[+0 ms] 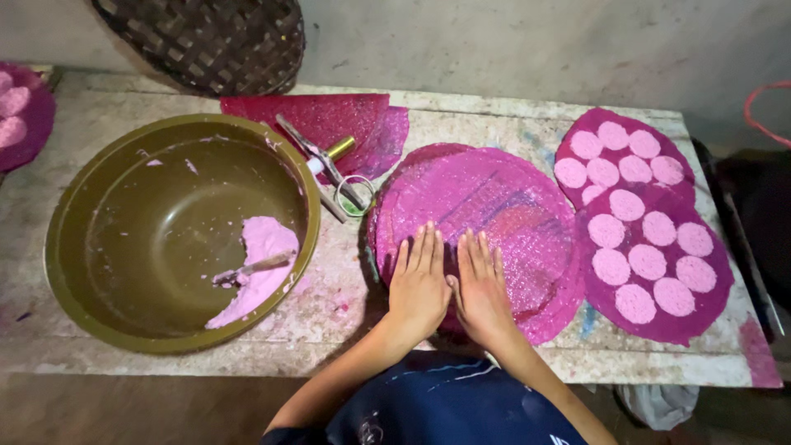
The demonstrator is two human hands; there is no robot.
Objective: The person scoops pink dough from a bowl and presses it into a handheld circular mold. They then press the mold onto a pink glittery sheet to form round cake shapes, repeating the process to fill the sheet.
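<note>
My left hand (pixel 418 284) and my right hand (pixel 480 288) lie flat, side by side, fingers together, pressing on the near edge of a round magenta sheet (pixel 482 202) that tops a stack on the worn table (pixel 346 313). Neither hand holds anything. To the right lie two more magenta sheets (pixel 704 309), each covered with several pale pink round discs (pixel 647 261). On the left stands a large olive-green bowl (pixel 74 247) with a lump of pink paste (pixel 264 243) and a spoon (pixel 251 268) in it.
Metal tongs (pixel 325 165) and a small ring (pixel 356 194) lie between the bowl and the stack, over a folded magenta sheet (pixel 329 115). A woven basket (pixel 206 41) leans on the back wall. Another disc-covered sheet (pixel 16 111) shows at the far left edge.
</note>
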